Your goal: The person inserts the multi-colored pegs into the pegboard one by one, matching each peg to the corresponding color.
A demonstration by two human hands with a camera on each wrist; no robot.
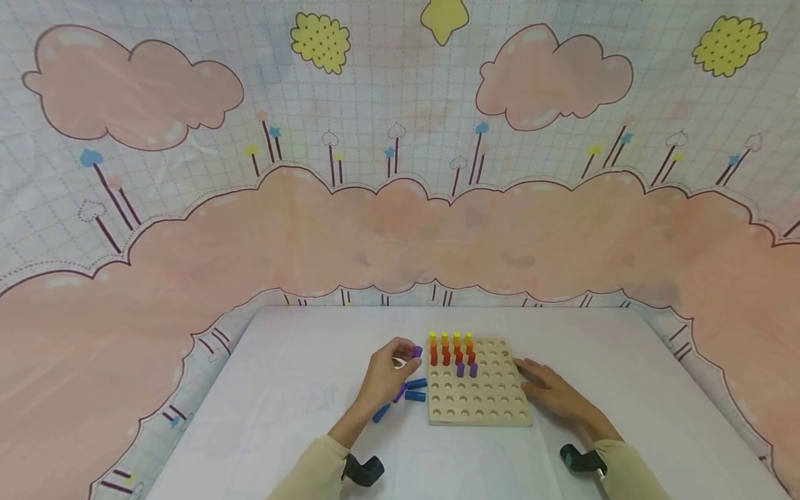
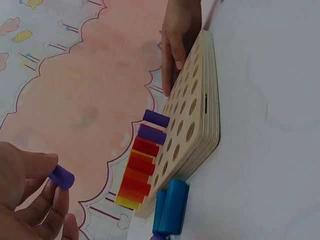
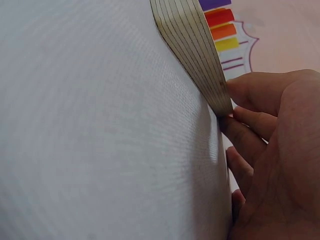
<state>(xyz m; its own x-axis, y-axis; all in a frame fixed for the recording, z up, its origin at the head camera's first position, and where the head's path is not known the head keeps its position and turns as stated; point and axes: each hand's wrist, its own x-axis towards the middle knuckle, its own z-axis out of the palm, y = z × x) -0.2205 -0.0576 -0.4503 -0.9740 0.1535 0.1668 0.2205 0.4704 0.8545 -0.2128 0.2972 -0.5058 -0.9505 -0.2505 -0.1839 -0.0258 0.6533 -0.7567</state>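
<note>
Between thumb and fingers my left hand (image 1: 386,371) pinches a short purple peg (image 2: 62,177), held in the air just left of the wooden pegboard (image 1: 480,399). Rows of yellow pegs (image 1: 457,337), orange pegs and red pegs (image 1: 434,359) stand in the board's back left holes. Two more purple pegs (image 1: 473,370) stand in front of the red row, toward its right end. At the board's right edge my right hand (image 1: 556,394) rests with extended fingers, its thumb and fingertips touching the side, as the right wrist view shows.
Several loose blue pegs (image 1: 415,396) and a purple peg (image 1: 400,394) lie on the white table (image 1: 300,389) left of the board. A patterned cloth (image 1: 400,236) with pink clouds hangs behind the table. Each wrist wears a black camera mount (image 1: 364,471).
</note>
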